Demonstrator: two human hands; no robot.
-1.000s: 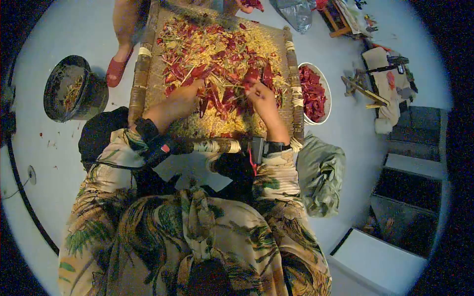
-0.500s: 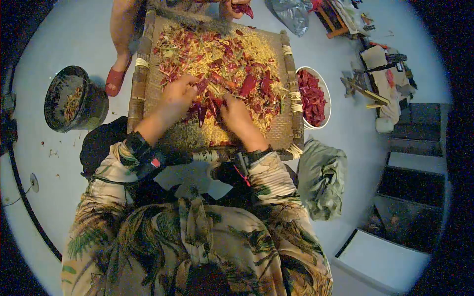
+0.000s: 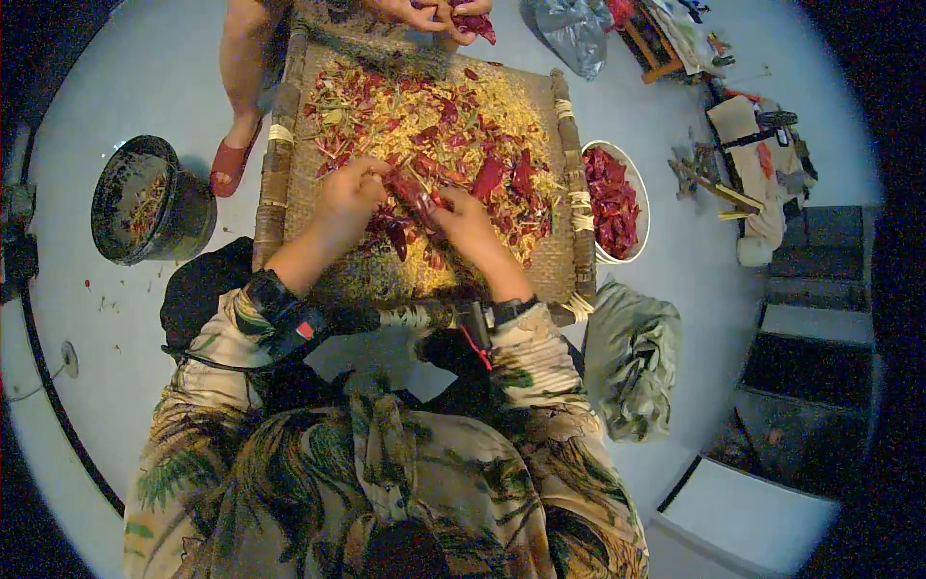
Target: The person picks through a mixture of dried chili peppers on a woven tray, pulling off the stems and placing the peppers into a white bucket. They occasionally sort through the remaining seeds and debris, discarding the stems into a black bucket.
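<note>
A woven tray (image 3: 338, 275) with a wooden frame holds dried red chilies, stems and many yellow seeds. Over its middle, my left hand (image 3: 349, 196) is closed at the upper end of a dark red dried chili (image 3: 415, 198). My right hand (image 3: 465, 224) grips the same chili from its lower right side. More red chili pieces (image 3: 488, 178) lie just right of my hands. Beyond the tray's far edge, another person's hands (image 3: 446, 17) hold a red chili.
A black bucket (image 3: 193, 207) with stems inside stands at left, near the other person's red slipper (image 3: 230, 166). A white bucket (image 3: 643, 207) of red chilies touches the tray's right side. A grey-green cloth bundle (image 3: 632, 367) lies at lower right.
The dark red chili now shows clearly between my hands, and the light stems seen there before do not. More of the other person's hands has come into view at the top.
</note>
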